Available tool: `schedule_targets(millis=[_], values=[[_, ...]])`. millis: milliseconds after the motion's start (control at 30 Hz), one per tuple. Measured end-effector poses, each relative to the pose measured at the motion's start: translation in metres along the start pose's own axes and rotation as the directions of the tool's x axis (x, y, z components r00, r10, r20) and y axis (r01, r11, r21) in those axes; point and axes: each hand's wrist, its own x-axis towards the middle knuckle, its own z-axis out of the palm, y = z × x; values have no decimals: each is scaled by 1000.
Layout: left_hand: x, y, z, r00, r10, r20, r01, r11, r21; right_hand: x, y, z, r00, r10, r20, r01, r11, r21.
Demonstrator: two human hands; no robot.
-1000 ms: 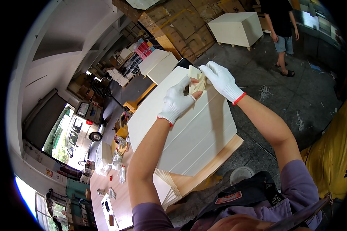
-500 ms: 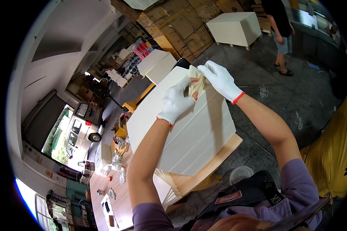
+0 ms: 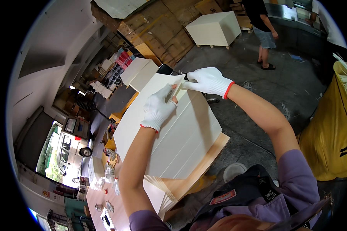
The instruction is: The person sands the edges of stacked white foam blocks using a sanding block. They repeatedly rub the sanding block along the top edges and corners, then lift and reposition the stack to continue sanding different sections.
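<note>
A tall stack of white paper sheets stands in front of me, with faint lines dividing its side into layers. My left hand, in a white knit glove with bare thumb and fingertip showing, is closed around a small bunch of sheets at the stack's far top corner. At that same corner, my right hand, gloved in white with a red cuff, pinches the sheets' edge between thumb and fingers. The right fingertips are partly hidden behind the paper.
The stack rests on a pale wooden board, beside fanned sheets and a table with small items. A yellow sack of paper strips stands right. Beyond are wrapped pallets, a standing person and a white van.
The fanned, bent corner of the sheets now lies flatter and closer together. My right hand has turned more level, and the whole view has shifted slightly.
</note>
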Motion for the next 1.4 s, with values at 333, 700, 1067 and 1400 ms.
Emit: schedule_targets(millis=[333,700,1067,1400], values=[[24,6,-4,995,-78,55,68,984,164,19,-3,0,918,-321,-232,288,943,-166],[10,-18,-1,997,-15,73,45,898,-438,27,-18,35,965,178,-194,-7,753,658],[7,-6,-8,989,-56,137,112,887,-448,22,-18,40,951,210,-225,-19,771,636],[7,-11,-5,1000,-7,22,15,923,-385,22,-22,38,943,210,-258,-16,805,594]])
